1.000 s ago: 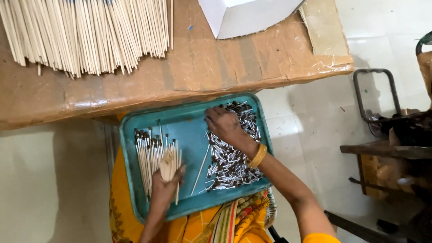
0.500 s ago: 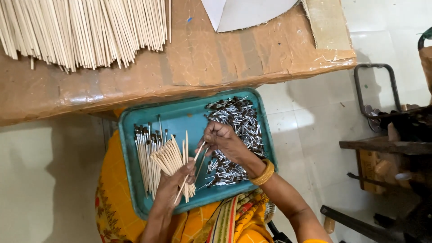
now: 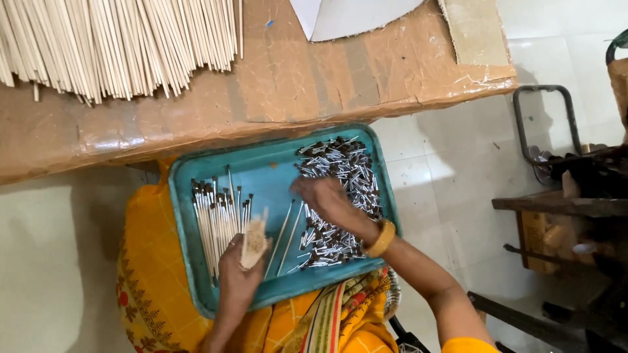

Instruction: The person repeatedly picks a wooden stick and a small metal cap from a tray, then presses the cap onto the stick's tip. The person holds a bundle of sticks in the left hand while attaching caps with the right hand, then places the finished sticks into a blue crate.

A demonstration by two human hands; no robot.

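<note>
While the left hand (image 3: 237, 278) grips a bundle of pale sticks (image 3: 254, 240), right hand (image 3: 327, 199) fingers curled into small metal pieces (image 3: 337, 189), both over teal tray (image 3: 190, 261) on lap, below cardboard-covered tabletop (image 3: 294, 72).

Brightness: even, soft daylight-like light, nothing dim except the dark metal clutter at the right edge.
Glare: pale sheen on the crinkled tape over the brown cardboard tabletop (image 3: 275, 85) and on the white floor tiles (image 3: 451, 163).
Shadows: soft shadow under the tabletop edge onto the teal plastic tray (image 3: 261, 170); faint shadows beside the black metal handle frame (image 3: 546, 124).
Blur: the right hand (image 3: 327, 199) is slightly smeared; the left hand (image 3: 239, 278) is sharper.
Focus: the heap of small dark-tipped metal pins (image 3: 337, 189) is fairly crisp.
Edges: mild wide-angle bending of the tabletop line.
</note>
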